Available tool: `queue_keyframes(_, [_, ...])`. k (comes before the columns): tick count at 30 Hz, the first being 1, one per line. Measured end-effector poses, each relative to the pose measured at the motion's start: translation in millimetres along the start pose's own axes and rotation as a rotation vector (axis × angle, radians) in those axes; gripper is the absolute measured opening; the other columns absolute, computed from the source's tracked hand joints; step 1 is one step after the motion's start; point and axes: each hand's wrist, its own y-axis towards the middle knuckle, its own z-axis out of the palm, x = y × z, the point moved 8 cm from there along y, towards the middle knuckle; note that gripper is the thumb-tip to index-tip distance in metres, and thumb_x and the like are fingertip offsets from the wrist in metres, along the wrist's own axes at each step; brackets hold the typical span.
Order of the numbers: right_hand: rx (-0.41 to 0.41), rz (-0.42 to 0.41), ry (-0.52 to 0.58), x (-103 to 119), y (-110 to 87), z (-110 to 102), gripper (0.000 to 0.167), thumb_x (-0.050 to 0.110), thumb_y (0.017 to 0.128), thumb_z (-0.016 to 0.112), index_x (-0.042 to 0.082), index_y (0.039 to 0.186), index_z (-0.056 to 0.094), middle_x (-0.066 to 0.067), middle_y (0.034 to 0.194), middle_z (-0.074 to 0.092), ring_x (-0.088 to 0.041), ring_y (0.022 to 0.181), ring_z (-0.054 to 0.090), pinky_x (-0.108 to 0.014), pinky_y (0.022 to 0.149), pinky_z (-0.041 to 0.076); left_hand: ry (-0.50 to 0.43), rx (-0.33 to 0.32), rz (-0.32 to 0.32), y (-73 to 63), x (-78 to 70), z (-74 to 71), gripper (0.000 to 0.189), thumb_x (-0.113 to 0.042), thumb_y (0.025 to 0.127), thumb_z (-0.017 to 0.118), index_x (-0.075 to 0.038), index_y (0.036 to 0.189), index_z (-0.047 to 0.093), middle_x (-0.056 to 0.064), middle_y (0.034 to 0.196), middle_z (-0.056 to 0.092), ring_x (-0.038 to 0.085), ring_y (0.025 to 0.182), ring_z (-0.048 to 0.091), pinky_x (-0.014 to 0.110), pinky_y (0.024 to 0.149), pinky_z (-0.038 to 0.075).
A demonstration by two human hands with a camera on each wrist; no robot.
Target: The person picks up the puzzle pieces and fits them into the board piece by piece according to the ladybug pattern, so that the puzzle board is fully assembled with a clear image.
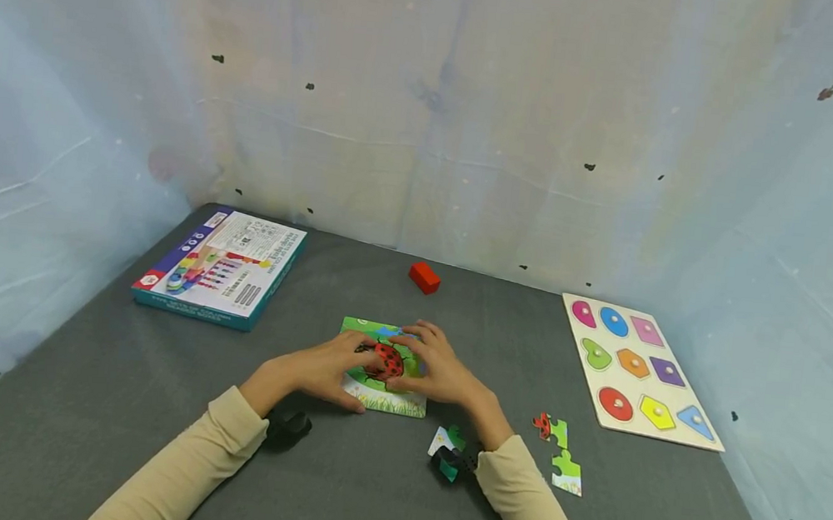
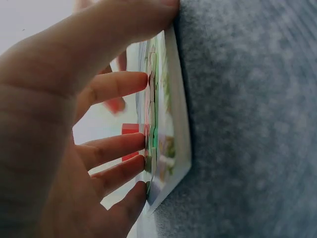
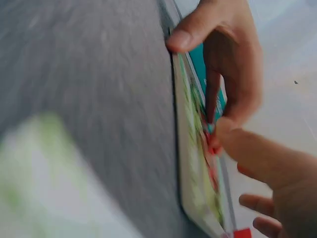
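A grey tabletop [image 1: 70, 419] bears a ladybug puzzle [image 1: 393, 362] at its middle. The left-wrist view reveals what the head view can't: the left hand's [image 1: 323, 367] spread fingertips [image 2: 137, 142] touching its face. The right hand [image 1: 443, 371], fingers apart, partly covers it from three o'clock. Beyond, a red block [image 1: 425, 278] sits at one, loose puzzle pieces [image 1: 567, 473] at four.

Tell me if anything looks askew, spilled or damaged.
No spill or damage visible. Slightly odd: loose jigsaw pieces lie near the shape board, off the ladybug puzzle whose artwork they resemble; a red block sits alone behind the puzzle.
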Motion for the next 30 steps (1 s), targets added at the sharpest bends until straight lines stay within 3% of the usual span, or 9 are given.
queue_keyframes(4, [-0.042, -0.007, 0.052, -6.3, -19.6, -18.7, 0.064, 0.029, 0.082, 0.072, 0.007, 0.136, 0.047, -0.019, 0.141, 0.036, -0.036, 0.135, 0.022, -0.057, 0.104, 0.025, 0.011, -0.005, 0.003, 0.7, 0.4, 1.3, 0.057, -0.050, 0.076, 0.072, -0.024, 0.125, 0.055, 0.014, 0.136, 0.036, 0.029, 0.127, 0.032, 0.047, 0.098, 0.037])
queue_keyframes(10, [-0.137, 0.001, 0.072, -25.3, -65.7, -50.7, 0.068, 0.025, 0.076, 0.079, 0.004, 0.133, 0.049, -0.017, 0.137, 0.040, -0.031, 0.128, 0.031, -0.055, 0.099, 0.028, 0.012, -0.011, 0.002, 0.8, 1.6, 2.0, 0.055, -0.049, 0.075, 0.073, -0.027, 0.123, 0.057, 0.013, 0.135, 0.038, 0.028, 0.127, 0.032, 0.046, 0.099, 0.037])
queue_keyframes(16, [-0.157, 0.131, 0.091, -48.9, -114.5, -73.7, 0.068, 0.025, 0.076, 0.078, 0.006, 0.134, 0.048, -0.010, 0.137, 0.039, -0.029, 0.125, 0.034, -0.056, 0.096, 0.031, 0.009, -0.014, -0.013, -0.6, 2.0, 0.3, 0.053, -0.048, 0.076, 0.073, -0.026, 0.122, 0.058, 0.014, 0.137, 0.037, 0.030, 0.128, 0.032, 0.048, 0.098, 0.036])
queue_keyframes(20, [-0.172, 0.204, 0.072, -63.2, -145.3, -81.3, 0.062, 0.022, 0.079, 0.076, 0.007, 0.133, 0.049, -0.007, 0.133, 0.042, -0.026, 0.121, 0.040, -0.052, 0.094, 0.037, 0.011, -0.016, -0.018, -1.6, 1.0, -1.4, 0.053, -0.047, 0.076, 0.074, -0.026, 0.122, 0.058, 0.014, 0.136, 0.037, 0.030, 0.127, 0.033, 0.048, 0.098, 0.037])
queue_keyframes(25, [-0.178, 0.232, 0.028, -76.1, -177.8, -83.7, 0.059, 0.014, 0.077, 0.077, 0.001, 0.129, 0.051, -0.010, 0.128, 0.046, -0.025, 0.113, 0.044, -0.041, 0.092, 0.043, 0.008, -0.010, -0.023, -1.8, 0.5, -2.1, 0.055, -0.048, 0.076, 0.073, -0.025, 0.123, 0.058, 0.013, 0.135, 0.037, 0.029, 0.126, 0.034, 0.048, 0.098, 0.037])
queue_keyframes(30, [-0.161, 0.265, 0.003, -84.2, -198.4, -83.1, 0.061, 0.020, 0.075, 0.079, 0.001, 0.128, 0.054, -0.010, 0.124, 0.048, -0.024, 0.111, 0.045, -0.041, 0.089, 0.042, 0.010, -0.006, -0.023, -0.6, 1.7, -1.3, 0.055, -0.048, 0.076, 0.073, -0.025, 0.124, 0.057, 0.013, 0.135, 0.037, 0.029, 0.125, 0.034, 0.048, 0.098, 0.037])
